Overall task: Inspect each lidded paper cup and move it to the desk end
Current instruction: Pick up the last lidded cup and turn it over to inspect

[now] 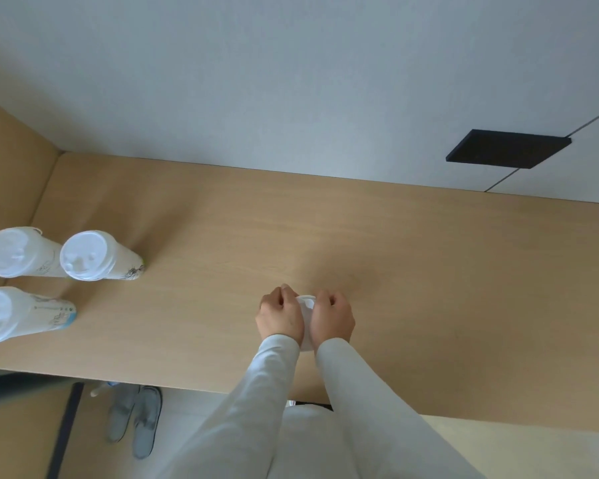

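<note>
1. Hands meet near the middle of the desk [429, 288]. The left hand [280, 318] and right hand [332, 318] sit side by side, fingers curled inward round a lidded paper cup [306, 301] held between them.
2. Only a sliver of that cup's white lid shows between the knuckles and wrists. Its body is hidden, the fingertips are tucked out of sight, and I cannot tell whether it rests on the desk or is lifted.
3. At the left end stand three more lidded cups, close together: the back-left cup [14, 252], the back-right cup [90, 255] beside it, and the near-left cup [7, 314], cut off by the frame edge.
4. Print on their sides is too smeared to read.
5. A black square panel [509, 149] sits on the pale wall at far right. Grey slippers [135, 420] lie blurred on the floor below the desk's near edge.
</note>
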A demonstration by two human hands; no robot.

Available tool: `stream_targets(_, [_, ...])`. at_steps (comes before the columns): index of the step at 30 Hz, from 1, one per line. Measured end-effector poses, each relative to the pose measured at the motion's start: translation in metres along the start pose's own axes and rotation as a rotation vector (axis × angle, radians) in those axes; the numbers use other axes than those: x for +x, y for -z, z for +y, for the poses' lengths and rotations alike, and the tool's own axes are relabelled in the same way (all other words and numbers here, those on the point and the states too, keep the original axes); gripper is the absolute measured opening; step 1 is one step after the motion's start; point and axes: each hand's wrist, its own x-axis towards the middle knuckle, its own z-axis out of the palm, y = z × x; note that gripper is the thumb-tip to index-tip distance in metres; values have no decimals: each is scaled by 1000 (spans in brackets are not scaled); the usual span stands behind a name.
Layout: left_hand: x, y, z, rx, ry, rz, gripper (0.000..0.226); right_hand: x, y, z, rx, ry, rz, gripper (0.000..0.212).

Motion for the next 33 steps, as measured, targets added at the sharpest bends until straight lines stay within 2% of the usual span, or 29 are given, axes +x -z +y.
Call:
stream_targets(6, [3, -2, -3, -24, 0, 36, 37, 0, 2, 3, 40, 26, 31, 28])
stream_targets(10, [5, 0, 1, 75, -54, -36, 39, -7, 6, 2, 78, -6, 3, 25])
stream_targets(13, [12, 2, 7, 235, -296, -123, 42, -17, 13, 11, 184, -95, -40, 31])
stream_targets(17, [8, 10, 17, 435, -673, -33, 51, -26, 26, 25, 169, -136, -62, 48])
stream_targets(19, [3, 17, 18, 404, -707, 3, 55, -24, 31, 26, 141, -85, -57, 45])
stream_targets(22, [1, 28, 8, 198, -510, 18, 44, -17, 33, 19, 74, 52, -17, 37])
stream_targets(26, [-8, 28, -8, -109, 6, -62, 50, -14, 25, -1, 2, 194, -36, 45])
stream_targets(28, [-14, 19, -8, -216, 194, -114, 55, -15, 19, -6, -26, 213, -83, 44])
stream_targets(30, [-19, 12, -4, -326, 286, -95, 56, -13, 14, -7, -46, 191, -94, 42])
stream_targets(33, [-18, 9, -3, -323, 267, -10, 58, -9, 10, -4, -71, 126, -86, 35])
